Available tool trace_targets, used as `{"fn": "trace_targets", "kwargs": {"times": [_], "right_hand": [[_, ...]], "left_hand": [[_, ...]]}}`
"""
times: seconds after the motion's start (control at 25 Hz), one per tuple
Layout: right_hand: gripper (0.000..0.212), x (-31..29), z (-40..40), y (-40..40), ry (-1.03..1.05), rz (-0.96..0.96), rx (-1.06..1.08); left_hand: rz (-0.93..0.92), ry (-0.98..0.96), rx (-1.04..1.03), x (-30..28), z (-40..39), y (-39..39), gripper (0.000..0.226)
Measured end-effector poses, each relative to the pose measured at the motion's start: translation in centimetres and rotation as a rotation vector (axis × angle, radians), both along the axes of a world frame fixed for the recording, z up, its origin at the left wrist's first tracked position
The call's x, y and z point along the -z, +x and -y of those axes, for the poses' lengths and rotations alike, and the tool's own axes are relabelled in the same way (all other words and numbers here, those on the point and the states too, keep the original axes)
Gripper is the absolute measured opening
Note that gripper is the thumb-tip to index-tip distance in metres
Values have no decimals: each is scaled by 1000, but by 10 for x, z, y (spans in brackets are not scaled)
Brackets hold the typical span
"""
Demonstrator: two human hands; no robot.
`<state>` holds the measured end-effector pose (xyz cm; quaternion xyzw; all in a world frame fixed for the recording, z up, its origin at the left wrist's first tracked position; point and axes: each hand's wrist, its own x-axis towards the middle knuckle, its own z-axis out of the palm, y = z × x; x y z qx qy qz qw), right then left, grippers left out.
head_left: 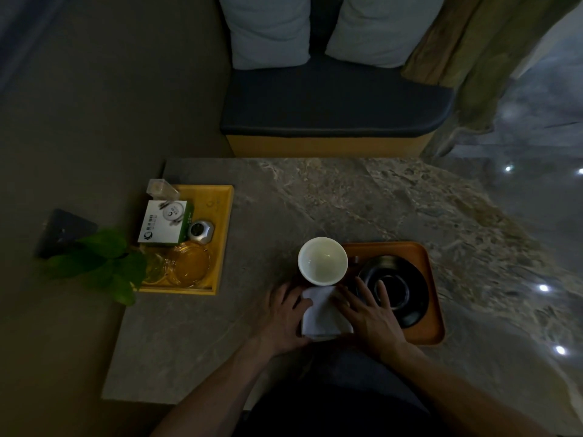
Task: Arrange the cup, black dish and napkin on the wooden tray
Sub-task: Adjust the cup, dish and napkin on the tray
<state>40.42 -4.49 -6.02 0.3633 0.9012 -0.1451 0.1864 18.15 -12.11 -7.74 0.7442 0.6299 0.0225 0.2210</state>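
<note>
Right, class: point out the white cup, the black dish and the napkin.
white cup (pixel 322 260): head view, inside of bowl.
black dish (pixel 407 279): head view, upper right rim.
napkin (pixel 321 313): head view, bare middle.

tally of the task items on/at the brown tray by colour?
White: 2, the cup and the napkin
Black: 1, the dish
Brown: 1, the tray itself
Total: 4

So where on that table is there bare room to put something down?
Bare stone lies between the yellow tray and the cup, and along the far edge by the bench. The brown tray is crowded: black dish, napkin, both hands.
</note>
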Motion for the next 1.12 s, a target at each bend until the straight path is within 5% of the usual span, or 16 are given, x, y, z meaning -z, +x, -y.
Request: {"fn": "trace_targets", "kwargs": {"times": [1.12], "right_hand": [[89,11,4,12,-31,50,3]], "left_hand": [[-16,-19,35,0,2,-3,80]]}}
